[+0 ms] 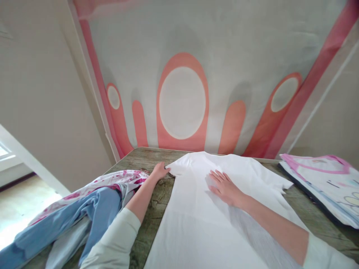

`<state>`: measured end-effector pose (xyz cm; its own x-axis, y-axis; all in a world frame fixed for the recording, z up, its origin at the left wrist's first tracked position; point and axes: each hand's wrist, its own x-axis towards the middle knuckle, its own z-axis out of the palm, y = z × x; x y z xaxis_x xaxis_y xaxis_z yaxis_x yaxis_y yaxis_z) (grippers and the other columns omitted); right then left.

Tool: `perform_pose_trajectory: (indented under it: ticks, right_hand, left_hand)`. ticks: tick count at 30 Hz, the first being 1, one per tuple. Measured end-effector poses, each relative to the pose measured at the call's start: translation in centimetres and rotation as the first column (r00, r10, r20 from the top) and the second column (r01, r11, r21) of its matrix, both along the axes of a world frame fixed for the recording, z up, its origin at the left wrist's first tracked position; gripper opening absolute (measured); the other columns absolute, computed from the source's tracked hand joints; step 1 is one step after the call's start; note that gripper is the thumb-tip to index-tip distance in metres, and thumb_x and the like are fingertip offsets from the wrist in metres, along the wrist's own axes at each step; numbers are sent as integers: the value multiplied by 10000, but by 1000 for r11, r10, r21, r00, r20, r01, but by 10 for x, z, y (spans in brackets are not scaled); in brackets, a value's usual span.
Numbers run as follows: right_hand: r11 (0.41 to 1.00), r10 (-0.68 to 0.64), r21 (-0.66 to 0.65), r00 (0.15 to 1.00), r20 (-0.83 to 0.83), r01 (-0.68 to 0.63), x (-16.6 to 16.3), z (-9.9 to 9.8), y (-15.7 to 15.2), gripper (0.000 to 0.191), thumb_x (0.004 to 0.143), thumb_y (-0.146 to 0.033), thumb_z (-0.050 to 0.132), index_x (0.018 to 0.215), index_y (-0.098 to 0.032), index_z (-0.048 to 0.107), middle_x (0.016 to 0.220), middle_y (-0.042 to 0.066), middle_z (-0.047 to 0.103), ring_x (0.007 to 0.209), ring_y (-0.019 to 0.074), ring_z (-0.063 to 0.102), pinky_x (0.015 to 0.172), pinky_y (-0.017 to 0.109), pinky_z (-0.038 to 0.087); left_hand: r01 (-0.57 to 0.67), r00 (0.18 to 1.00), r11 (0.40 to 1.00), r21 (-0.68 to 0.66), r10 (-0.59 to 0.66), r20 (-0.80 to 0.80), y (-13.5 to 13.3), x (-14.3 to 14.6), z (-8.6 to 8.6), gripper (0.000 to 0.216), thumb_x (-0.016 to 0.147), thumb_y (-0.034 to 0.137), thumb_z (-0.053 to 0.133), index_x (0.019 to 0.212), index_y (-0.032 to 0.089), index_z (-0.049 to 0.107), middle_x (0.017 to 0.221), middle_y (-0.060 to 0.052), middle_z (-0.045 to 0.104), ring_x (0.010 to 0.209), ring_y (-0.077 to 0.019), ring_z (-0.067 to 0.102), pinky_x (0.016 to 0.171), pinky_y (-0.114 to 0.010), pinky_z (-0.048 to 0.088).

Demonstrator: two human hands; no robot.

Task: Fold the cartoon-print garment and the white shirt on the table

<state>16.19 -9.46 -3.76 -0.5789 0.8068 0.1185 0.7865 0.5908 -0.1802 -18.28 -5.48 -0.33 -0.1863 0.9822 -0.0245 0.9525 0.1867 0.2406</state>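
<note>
A white short-sleeved T-shirt (193,224) lies spread out on the wooden table, its neckline toward the far edge and its lower part running out of view at the bottom. My left hand (160,171) pinches the tip of the shirt's left sleeve. Flat on the upper chest of the shirt rests my right hand (224,187), palm down with the fingers extended and slightly spread. Small creases show in the cloth around the sleeves and under my right forearm.
Left of the shirt, a loose heap of clothes (103,203) in blue and pink-patterned white hangs toward the table's side. A stack of folded shirts (325,183) sits at the right. Behind the wooden table (153,224) rises a pink-and-white patterned wall covering (182,101).
</note>
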Motion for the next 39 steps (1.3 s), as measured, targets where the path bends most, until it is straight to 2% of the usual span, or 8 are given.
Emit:
perform_pose_trajectory:
  ticks: [8,17,22,25,27,30,34,39]
  right_hand:
    - [966,209,-146,977,-47,-214,-51,16,-52,688,893,-578,231,1434,-154,220,1497,98,151,1369,267,114,1104,471,90]
    - [957,228,-168,971,-73,-238,-56,7,-60,673,899,-555,247,1439,-156,198,1505,96,112,1370,283,88,1100,474,62]
    - [952,246,-135,948,-201,-276,-55,14,-45,564,894,-502,351,1337,-159,416,1412,128,367,1295,285,296,1057,457,205]
    - [954,117,-201,895,-430,-221,-58,23,-12,405,840,-384,517,1173,-160,561,1220,123,555,1134,252,473,989,401,319]
    - [924,-121,-361,795,-594,-130,-65,27,16,326,757,-261,626,1065,-153,605,1111,109,604,995,218,553,928,359,381]
    - [878,-285,-474,716,-637,-72,-83,31,54,224,754,-193,617,969,-134,600,952,91,635,795,164,600,791,314,462]
    - [791,-422,-603,621,-661,-103,-120,34,77,175,818,-305,564,853,-134,575,817,65,634,624,116,596,571,230,493]
    - [703,-552,-698,515,-655,-134,-152,30,77,331,796,-458,572,842,-132,593,763,58,640,611,129,603,509,220,484]
  left_hand:
    - [-16,990,996,-86,28,137,25,9,-3,307,890,310,541,1151,151,522,1137,-76,538,970,-214,565,798,-391,491]
    - [-45,928,991,-127,88,361,39,14,-8,317,885,331,541,1132,132,539,1130,-62,544,965,-238,564,795,-394,492]
    - [-88,855,992,-95,125,504,34,19,-11,316,888,325,538,1140,135,532,1135,-67,542,966,-231,564,798,-397,491]
    - [-98,805,994,-57,113,583,24,18,-14,312,892,315,534,1146,134,523,1118,-75,548,940,-214,574,781,-386,498]
    - [-104,784,995,-13,89,614,17,17,-17,372,869,271,568,1193,116,472,1017,-69,586,831,-180,605,720,-325,507]
    - [-80,784,992,101,0,621,8,19,-21,509,804,188,617,1251,105,389,869,-23,607,677,-133,610,637,-239,489]
    - [10,810,955,297,-182,557,2,32,-21,507,738,126,627,1210,128,443,1023,-59,596,859,-169,603,761,-268,476]
    - [196,801,872,448,-406,440,-7,67,-16,368,731,98,570,1097,137,552,1095,-73,596,1019,-221,544,891,-324,418]
